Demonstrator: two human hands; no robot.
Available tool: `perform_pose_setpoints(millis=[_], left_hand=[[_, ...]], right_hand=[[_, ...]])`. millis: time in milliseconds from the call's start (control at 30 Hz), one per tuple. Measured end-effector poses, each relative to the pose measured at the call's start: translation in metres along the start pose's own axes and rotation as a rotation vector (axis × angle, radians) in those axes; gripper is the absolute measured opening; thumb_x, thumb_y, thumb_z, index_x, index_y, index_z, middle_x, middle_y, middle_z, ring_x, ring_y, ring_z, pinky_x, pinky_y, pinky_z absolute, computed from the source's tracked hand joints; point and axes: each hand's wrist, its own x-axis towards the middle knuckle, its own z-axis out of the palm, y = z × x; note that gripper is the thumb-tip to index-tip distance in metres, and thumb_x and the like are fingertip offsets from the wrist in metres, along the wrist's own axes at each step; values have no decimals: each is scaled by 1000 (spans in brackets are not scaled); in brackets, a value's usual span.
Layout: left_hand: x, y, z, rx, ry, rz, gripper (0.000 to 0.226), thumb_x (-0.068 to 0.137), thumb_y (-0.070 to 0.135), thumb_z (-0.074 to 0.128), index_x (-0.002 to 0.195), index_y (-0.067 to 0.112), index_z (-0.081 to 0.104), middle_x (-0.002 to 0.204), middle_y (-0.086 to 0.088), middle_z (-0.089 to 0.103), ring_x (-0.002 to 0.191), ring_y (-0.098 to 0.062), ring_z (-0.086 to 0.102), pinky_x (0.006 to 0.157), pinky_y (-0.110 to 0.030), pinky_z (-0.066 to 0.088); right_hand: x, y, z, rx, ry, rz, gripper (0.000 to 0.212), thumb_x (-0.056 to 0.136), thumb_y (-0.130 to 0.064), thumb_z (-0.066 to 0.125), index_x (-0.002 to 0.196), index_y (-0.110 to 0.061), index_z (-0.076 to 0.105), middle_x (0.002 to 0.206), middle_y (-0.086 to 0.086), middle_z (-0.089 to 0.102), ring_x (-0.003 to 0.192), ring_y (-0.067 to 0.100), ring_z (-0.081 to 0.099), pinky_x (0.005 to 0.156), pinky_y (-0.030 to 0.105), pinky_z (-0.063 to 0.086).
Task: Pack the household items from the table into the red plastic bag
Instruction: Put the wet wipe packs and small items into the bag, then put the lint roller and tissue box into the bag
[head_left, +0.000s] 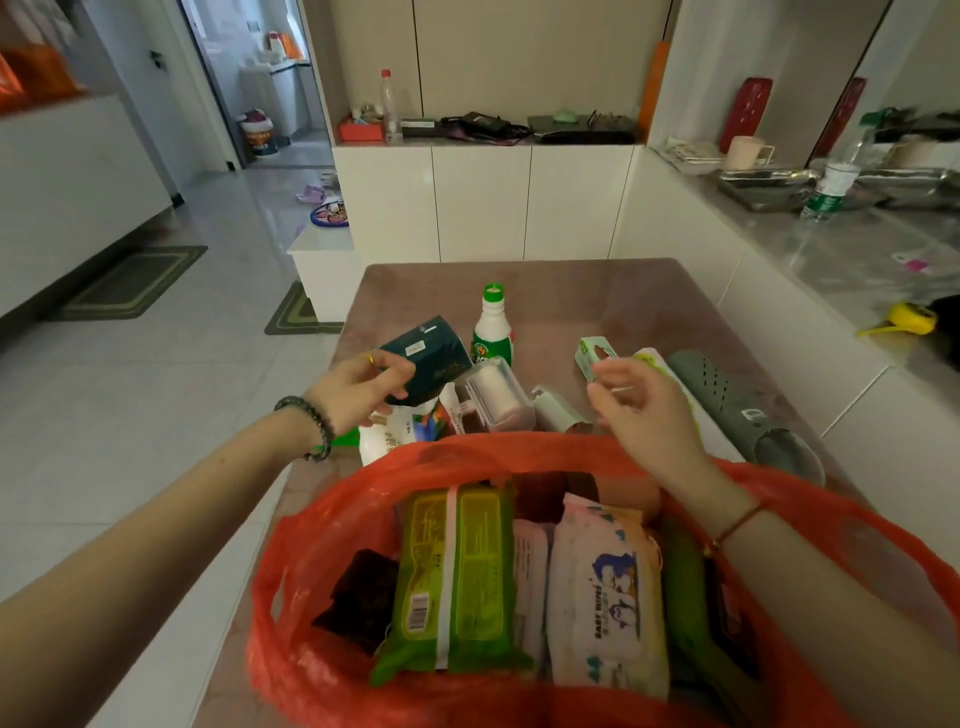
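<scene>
The left hand (363, 384) is gripping a dark teal pack (434, 358), its fingers and thumb curling round the near end, and is holding it in the air over the tabletop (623, 296), just past the far rim of the red plastic bag (519, 449). The right hand (641, 410) is hovering over the far right side of the bag with its fingers loosely curled and nothing plainly held in them. Its fingertips are coming close to a small green box (596, 354). The bag is sitting open at the near edge of the tabletop. A green wipes pack (457, 577) and a white baby wipes pack (608, 597) are lying side by side inside it, and a dark brown packet (358, 597) is resting against its left wall. Beyond the bag, a white bottle with a green cap (493, 332) is standing upright, and a lint roller (498, 397) is lying just in front of it. A white printed packet (397, 431) is lying under the teal pack, touching the bag's rim. A grey slipper (743, 405) is lying along the right edge of the tabletop, beside the right hand.
</scene>
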Motion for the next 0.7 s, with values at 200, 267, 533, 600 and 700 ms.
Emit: perform_pose_setpoints(millis=[200,267,533,600,700], left_hand=[[65,27,67,-12,-32,2,30,93,30,44,116,13,50,100,-4,55,87,-16,52,71,-22,48],[88,28,93,-44,-70,-48,40,92,32,45,126,11,47,111,-9,56,102,-21,54,93,-34,46],[140,23,147,-77,-203,-343,55,90,44,43,135,15,35,133,-14,50,112,-28,53,98,-37,44],[143,23,149,-163,-203,-395,58,91,42,44,140,14,29,135,-14,48,115,-29,52,88,-36,46],[138,30,147,-323,-157,-397,70,88,46,46,145,18,18,146,-13,34,128,-31,42,101,-42,42]], right_hand=[[82,58,21,-406,-410,170,80,79,-23,69,144,-11,23,145,13,38,129,25,42,101,31,36],[96,78,37,-454,-519,253,90,77,-24,71,146,-11,14,149,12,33,134,27,36,101,30,35],[115,132,72,-408,-563,404,83,77,-17,68,143,-12,18,138,16,46,123,31,48,102,39,42],[115,131,67,-325,-527,397,78,77,-15,66,142,-13,22,135,15,48,118,30,51,97,39,46],[108,111,49,-163,-472,317,75,77,-12,65,141,-17,25,121,3,54,105,22,57,86,35,53]])
